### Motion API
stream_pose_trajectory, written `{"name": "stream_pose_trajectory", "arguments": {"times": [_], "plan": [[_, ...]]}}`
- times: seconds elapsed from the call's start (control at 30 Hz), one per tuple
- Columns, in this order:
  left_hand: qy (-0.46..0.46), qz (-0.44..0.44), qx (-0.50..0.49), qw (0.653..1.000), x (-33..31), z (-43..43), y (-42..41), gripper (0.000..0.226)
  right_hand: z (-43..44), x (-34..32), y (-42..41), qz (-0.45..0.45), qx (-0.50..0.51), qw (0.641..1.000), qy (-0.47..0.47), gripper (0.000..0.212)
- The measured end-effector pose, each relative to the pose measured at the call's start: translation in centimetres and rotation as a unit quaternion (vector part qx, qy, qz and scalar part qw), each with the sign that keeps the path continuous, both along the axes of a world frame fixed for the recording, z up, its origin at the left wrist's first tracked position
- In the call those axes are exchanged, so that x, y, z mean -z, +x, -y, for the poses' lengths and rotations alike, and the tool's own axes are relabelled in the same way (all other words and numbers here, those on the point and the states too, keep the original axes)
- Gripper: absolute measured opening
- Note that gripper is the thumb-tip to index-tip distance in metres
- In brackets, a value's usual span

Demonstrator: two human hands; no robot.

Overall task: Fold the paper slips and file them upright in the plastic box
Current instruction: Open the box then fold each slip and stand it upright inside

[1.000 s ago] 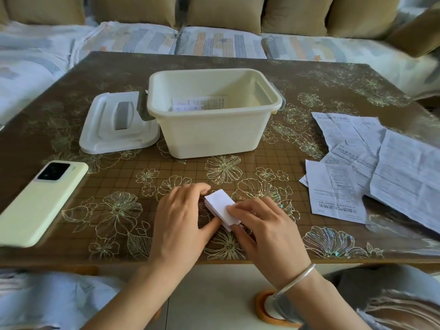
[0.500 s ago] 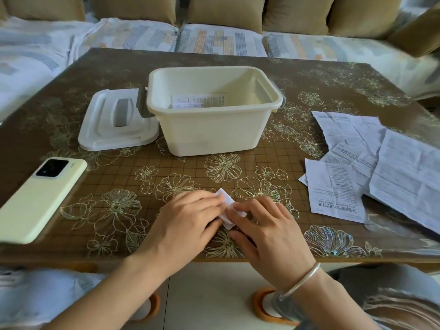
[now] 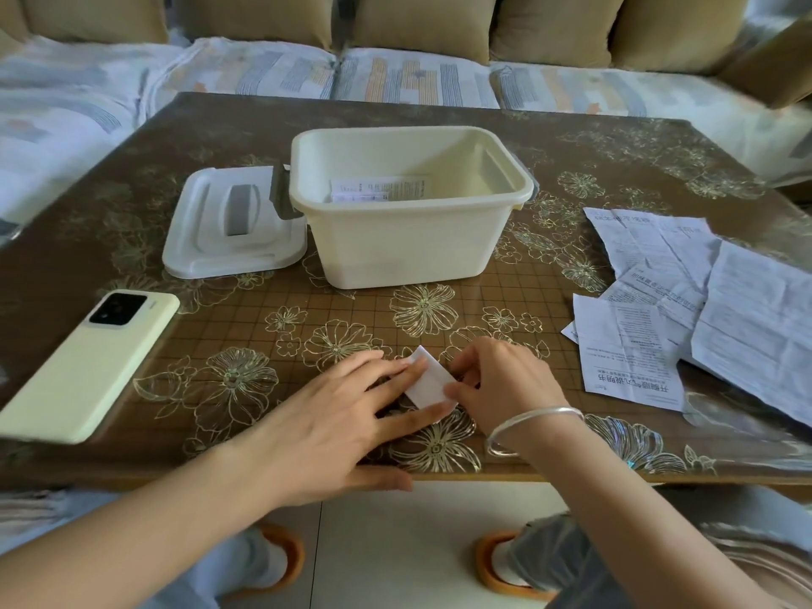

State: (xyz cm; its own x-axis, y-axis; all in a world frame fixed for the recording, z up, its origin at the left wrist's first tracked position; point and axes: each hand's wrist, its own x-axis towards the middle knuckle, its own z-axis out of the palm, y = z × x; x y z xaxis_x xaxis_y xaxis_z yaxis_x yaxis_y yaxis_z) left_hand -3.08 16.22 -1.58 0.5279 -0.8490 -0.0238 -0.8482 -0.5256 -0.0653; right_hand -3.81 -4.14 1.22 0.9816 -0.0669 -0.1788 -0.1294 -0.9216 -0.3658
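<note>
The folded slip (image 3: 429, 380) lies flat on the table (image 3: 439, 116) near its front edge, between the two hands and in front of the box (image 3: 413, 252). The left hand (image 3: 347, 415) lies with its fingers straight, their tips pressing on the slip's left edge. The right hand (image 3: 505, 384) has its fingers curled and pinches the slip's right side. Half a second ago the left fingers covered most of the slip; now they have drawn back and most of its white face shows.

There is one slip in hand. At least two filed slips (image 3: 378, 189) stand against the far wall of the one open box. One lid (image 3: 206, 239) lies just left of the box, touching it. One phone (image 3: 83, 367) lies face down at the far left. At least four unfolded sheets (image 3: 703, 309) overlap in a heap on the right, well apart from the hands. One bracelet (image 3: 531, 421) circles the right wrist.
</note>
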Motion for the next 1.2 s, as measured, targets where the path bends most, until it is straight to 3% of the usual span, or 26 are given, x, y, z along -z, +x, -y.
{"name": "stream_pose_trajectory", "arguments": {"times": [0.1, 0.13, 0.23, 0.3, 0.4, 0.53, 0.77, 0.87, 0.97, 1.07, 1.2], "plan": [[-0.061, -0.044, -0.001, 0.997, -0.7, 0.4, 0.5, 0.063, 0.2, -0.3, 0.2, -0.014, -0.013, 0.999, 0.034, 0.004], [-0.106, -0.079, -0.014, 0.991, -1.1, 0.7, 0.6, 0.059, 0.3, -0.4, 0.2, -0.011, -0.018, 0.998, 0.053, 0.009], [-0.246, -0.155, -0.106, 0.951, -2.5, 1.3, 1.7, 0.051, 1.1, -0.7, 0.4, 0.007, -0.029, 0.994, 0.105, 0.015], [-0.306, -0.113, -0.142, 0.934, -3.2, 1.5, 3.0, 0.047, 1.5, -1.4, 0.8, 0.021, -0.053, 0.991, 0.119, 0.013], [-0.339, -0.054, -0.113, 0.933, -4.8, 1.7, 4.5, 0.024, 1.7, -3.3, 1.8, 0.057, -0.087, 0.983, 0.153, 0.014], [-0.369, -0.045, -0.132, 0.919, -8.2, 1.6, 5.6, 0.011, 1.9, -6.9, 3.8, 0.1, -0.128, 0.972, 0.168, 0.018], [-0.441, -0.044, -0.143, 0.885, -14.0, 1.2, 11.0, 0.016, 1.0, -13.0, 10.1, 0.171, -0.206, 0.952, 0.152, 0.019], [-0.482, -0.054, -0.207, 0.85, -14.4, -0.4, 14.6, 0.025, 1.9, -14.6, 13.9, 0.152, -0.17, 0.948, 0.221, 0.01], [-0.42, -0.042, -0.247, 0.872, -14.0, -1.7, 17.3, 0.012, 2.2, -14.1, 17.6, 0.064, -0.168, 0.953, 0.243, 0.005], [-0.329, -0.101, -0.224, 0.912, -13.8, -1.5, 18.3, 0.006, 1.8, -12.0, 20.0, -0.028, -0.184, 0.954, 0.237, 0.007], [-0.117, -0.146, -0.181, 0.966, -14.9, -0.9, 20.2, 0.007, 1.6, -10.1, 22.3, -0.048, -0.198, 0.956, 0.209, 0.008]]}}
